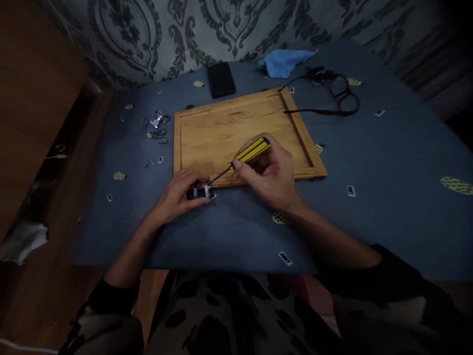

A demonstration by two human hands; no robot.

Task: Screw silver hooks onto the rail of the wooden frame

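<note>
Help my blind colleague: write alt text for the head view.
The right hand holds a yellow-and-black screwdriver to a metal fitting that the left hand grips at the near edge of a framed wooden panel. Loose metal parts, eyeglasses and a blue cloth lie nearby.

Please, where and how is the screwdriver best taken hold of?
Probably by its thick yellow-and-black handle, coming from the right, as the right hand does. The handle slants up and rightward, while the thin shaft points down-left toward the metal fitting at the left hand.
</note>
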